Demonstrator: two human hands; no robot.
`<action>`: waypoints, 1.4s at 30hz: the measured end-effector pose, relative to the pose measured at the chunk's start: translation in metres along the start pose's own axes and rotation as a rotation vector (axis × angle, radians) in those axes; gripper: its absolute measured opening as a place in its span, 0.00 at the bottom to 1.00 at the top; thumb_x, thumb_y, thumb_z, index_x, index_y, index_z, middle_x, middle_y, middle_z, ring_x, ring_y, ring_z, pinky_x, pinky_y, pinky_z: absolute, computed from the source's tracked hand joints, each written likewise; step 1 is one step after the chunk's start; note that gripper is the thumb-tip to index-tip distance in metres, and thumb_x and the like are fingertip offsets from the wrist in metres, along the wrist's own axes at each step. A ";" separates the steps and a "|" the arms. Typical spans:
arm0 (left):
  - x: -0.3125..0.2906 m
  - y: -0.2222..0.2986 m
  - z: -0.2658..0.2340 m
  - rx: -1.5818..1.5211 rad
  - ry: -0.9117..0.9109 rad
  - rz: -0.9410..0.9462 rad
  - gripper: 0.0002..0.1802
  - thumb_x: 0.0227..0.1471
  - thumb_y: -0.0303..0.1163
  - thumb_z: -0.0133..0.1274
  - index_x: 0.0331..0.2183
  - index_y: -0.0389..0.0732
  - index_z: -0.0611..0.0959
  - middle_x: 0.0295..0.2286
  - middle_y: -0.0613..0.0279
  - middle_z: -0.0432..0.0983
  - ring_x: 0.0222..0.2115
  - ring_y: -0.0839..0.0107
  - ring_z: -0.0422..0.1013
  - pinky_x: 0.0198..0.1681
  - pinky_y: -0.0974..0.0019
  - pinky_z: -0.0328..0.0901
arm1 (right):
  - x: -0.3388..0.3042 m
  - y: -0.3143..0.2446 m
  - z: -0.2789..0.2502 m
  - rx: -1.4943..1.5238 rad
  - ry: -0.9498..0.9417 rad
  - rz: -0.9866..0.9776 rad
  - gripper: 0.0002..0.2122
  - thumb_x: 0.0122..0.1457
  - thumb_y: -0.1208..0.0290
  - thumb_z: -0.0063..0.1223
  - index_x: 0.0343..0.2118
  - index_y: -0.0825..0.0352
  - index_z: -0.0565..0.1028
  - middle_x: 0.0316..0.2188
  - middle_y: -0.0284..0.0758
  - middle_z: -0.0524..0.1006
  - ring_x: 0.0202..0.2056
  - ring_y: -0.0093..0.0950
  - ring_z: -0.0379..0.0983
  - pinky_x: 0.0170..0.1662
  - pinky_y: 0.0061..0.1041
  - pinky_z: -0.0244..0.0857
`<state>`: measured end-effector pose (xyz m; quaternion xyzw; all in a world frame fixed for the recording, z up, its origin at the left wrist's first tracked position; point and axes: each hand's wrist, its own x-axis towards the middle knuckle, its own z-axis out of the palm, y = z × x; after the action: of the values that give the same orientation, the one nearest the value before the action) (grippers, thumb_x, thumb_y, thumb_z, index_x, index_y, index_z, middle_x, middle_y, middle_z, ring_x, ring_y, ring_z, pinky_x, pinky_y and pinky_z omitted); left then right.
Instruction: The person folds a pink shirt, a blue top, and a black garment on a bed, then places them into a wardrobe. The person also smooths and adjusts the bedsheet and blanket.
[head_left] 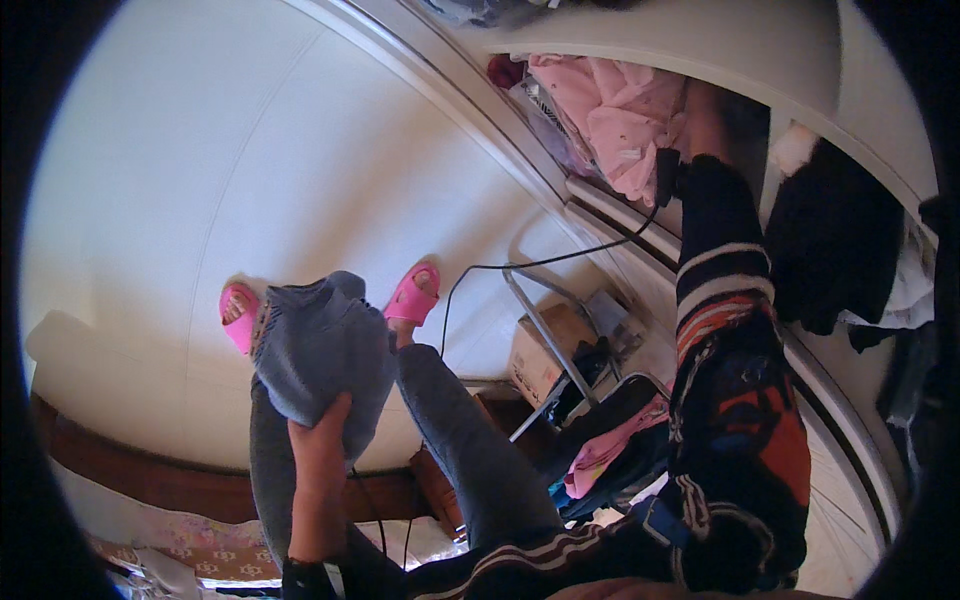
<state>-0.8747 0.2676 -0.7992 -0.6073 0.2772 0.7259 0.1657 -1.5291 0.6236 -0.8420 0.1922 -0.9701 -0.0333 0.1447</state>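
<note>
A blue-grey knitted garment (325,350) hangs from my left hand (325,420), which is closed on it in front of my legs. The garment's folds cover part of the fingers. My right arm stretches up and away into a wardrobe compartment, where my right hand (706,125) is beside a heap of pink clothing (615,115). Shadow and the compartment hide the right fingers, so I cannot make out whether they hold anything. A black device (667,176) sits at my right wrist, with a black cable running from it.
Dark clothes (835,235) hang over the wardrobe edge at the right. Below the sliding-door track (600,215) stand a cardboard box (550,350) and a metal-framed chair (555,340) with clothes on it. The black cable (520,266) loops across the pale floor (200,150). A patterned bed (215,540) lies behind.
</note>
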 end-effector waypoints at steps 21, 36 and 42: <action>0.004 -0.010 -0.012 -0.256 -0.226 -0.079 0.34 0.49 0.35 0.66 0.53 0.30 0.73 0.46 0.53 0.76 0.45 0.63 0.74 0.50 0.62 0.68 | -0.246 -0.182 -0.109 0.557 -0.372 -0.026 0.27 0.64 0.61 0.52 0.62 0.71 0.65 0.61 0.46 0.66 0.64 0.37 0.59 0.67 0.35 0.50; -0.078 0.063 -0.034 -0.358 -0.812 -0.171 0.35 0.48 0.29 0.64 0.57 0.30 0.71 0.49 0.51 0.76 0.49 0.55 0.73 0.56 0.56 0.65 | -0.322 -0.394 -0.274 1.709 -1.391 0.847 0.38 0.65 0.34 0.29 0.66 0.63 0.60 0.62 0.38 0.67 0.59 0.32 0.66 0.64 0.34 0.59; -0.099 0.088 -0.028 0.077 -0.370 0.242 0.32 0.51 0.30 0.62 0.55 0.28 0.71 0.49 0.50 0.75 0.49 0.59 0.73 0.53 0.59 0.67 | -0.275 -0.385 -0.327 1.842 -1.569 1.209 0.41 0.62 0.33 0.40 0.67 0.65 0.57 0.62 0.39 0.66 0.59 0.32 0.66 0.62 0.33 0.61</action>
<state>-0.8826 0.1901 -0.6883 -0.4194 0.3405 0.8283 0.1485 -1.0502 0.3696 -0.6495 -0.3045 -0.3980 0.5919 -0.6313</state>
